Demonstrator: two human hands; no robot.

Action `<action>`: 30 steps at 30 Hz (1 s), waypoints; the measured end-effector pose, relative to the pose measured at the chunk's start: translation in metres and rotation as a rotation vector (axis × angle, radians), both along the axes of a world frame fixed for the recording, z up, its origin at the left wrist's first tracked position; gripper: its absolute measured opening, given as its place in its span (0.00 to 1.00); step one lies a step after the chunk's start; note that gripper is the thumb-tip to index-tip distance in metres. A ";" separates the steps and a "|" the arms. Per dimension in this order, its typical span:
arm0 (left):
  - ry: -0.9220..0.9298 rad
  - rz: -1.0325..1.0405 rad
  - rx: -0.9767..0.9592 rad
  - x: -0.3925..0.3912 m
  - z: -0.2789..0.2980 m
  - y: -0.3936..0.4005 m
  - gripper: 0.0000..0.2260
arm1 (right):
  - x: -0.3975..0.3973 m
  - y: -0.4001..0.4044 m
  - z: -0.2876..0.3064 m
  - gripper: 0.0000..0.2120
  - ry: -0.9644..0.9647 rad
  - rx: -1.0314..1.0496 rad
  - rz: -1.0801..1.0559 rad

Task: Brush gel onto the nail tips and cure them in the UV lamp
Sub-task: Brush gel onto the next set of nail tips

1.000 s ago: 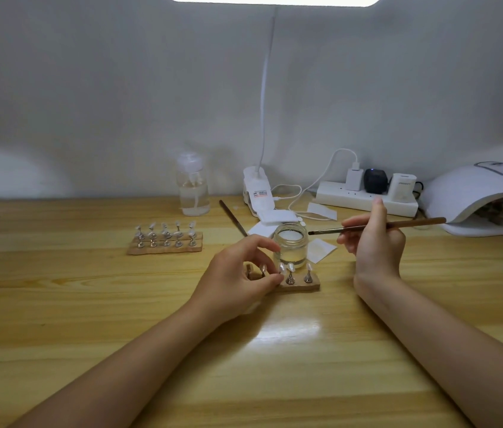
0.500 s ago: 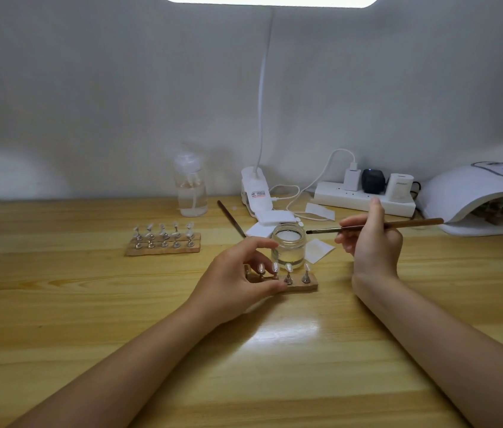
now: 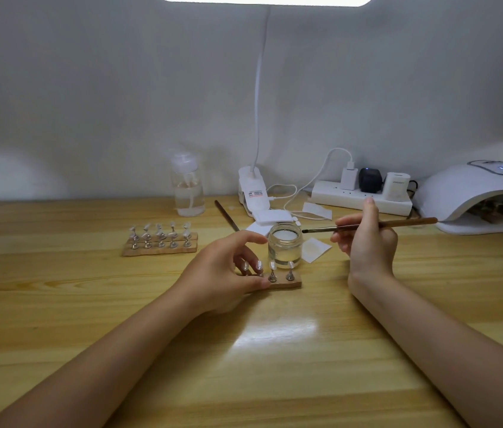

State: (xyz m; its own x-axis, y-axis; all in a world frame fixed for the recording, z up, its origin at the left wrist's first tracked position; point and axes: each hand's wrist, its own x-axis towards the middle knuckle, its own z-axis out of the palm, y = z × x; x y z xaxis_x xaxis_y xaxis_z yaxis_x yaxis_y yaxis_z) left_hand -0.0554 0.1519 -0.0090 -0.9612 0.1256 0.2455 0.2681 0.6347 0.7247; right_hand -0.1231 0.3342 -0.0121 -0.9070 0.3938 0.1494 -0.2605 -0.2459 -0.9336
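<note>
Left hand [image 3: 225, 270] nearest, curled over the left end of the small wooden stand [image 3: 284, 284], thumb against its front edge, fingers arched over the tips; it grips the stand and pins it to the table [image 3: 58, 304]. Nail tips [image 3: 281, 266] stand upright on pegs in a row running left-right, just in front of the open gel jar [image 3: 285, 244]. Right hand [image 3: 367, 242] sits right of the jar, wrist raised off the wood, pinching the brush [image 3: 367, 226] mid-shaft. Brush axis near level, bristles pointing left, hovering just right of the jar rim, handle trailing toward the UV lamp [image 3: 475, 196] at far right. Judged: next dip needs a short leftward, downward tilt; right hand is the nearer to the jar. Second stand [image 3: 160, 239] with tips lies well left, farther back. Lamp mouth faces the table; holders seem to sit inside, unclear
</note>
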 end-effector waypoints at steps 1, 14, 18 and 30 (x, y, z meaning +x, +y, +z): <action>-0.008 -0.007 -0.007 0.000 0.001 0.000 0.23 | 0.000 0.000 0.000 0.25 0.000 -0.002 0.000; 0.011 0.005 -0.046 0.002 0.004 0.008 0.09 | 0.003 -0.002 0.002 0.25 0.003 -0.011 0.016; 0.040 0.029 -0.144 0.004 0.004 0.012 0.07 | 0.004 -0.003 0.002 0.24 0.002 -0.008 0.026; 0.331 -0.009 -0.188 0.010 -0.002 0.019 0.06 | 0.009 -0.004 0.006 0.24 0.045 0.045 0.045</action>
